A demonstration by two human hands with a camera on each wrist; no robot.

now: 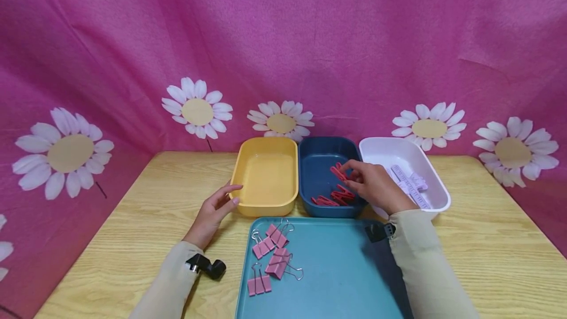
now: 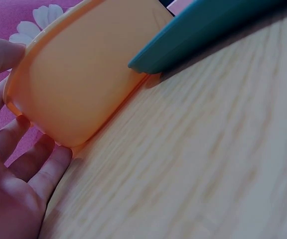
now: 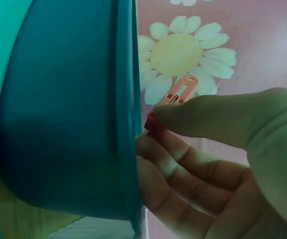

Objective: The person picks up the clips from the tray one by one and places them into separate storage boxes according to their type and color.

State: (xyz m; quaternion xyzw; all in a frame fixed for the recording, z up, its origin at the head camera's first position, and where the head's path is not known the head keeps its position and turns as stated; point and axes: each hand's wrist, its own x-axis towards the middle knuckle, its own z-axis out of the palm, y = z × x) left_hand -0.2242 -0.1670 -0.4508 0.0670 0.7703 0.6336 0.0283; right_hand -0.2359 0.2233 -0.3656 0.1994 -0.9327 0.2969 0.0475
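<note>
My right hand (image 1: 376, 185) pinches a red clothes peg (image 1: 338, 171) between thumb and fingers, over the dark blue bin (image 1: 325, 145). In the right wrist view the peg (image 3: 183, 89) points up past the thumb, beside the bin's rim. Several more red pegs (image 1: 334, 197) lie at the near end inside that bin. At the near left corner of the yellow bin (image 1: 266, 209), my left hand (image 1: 210, 215) rests with its fingers loosely extended. Its fingertips touch the bin's rim and outer wall in the left wrist view.
A teal tray (image 1: 332, 270) lies in front of the bins, with several pink binder clips (image 1: 261, 247) on its left side. On the right, a white bin (image 1: 390, 146) holds lilac ruler-like strips (image 1: 412, 186). Behind the wooden table (image 1: 199, 176) hangs a pink flowered cloth (image 1: 332, 53).
</note>
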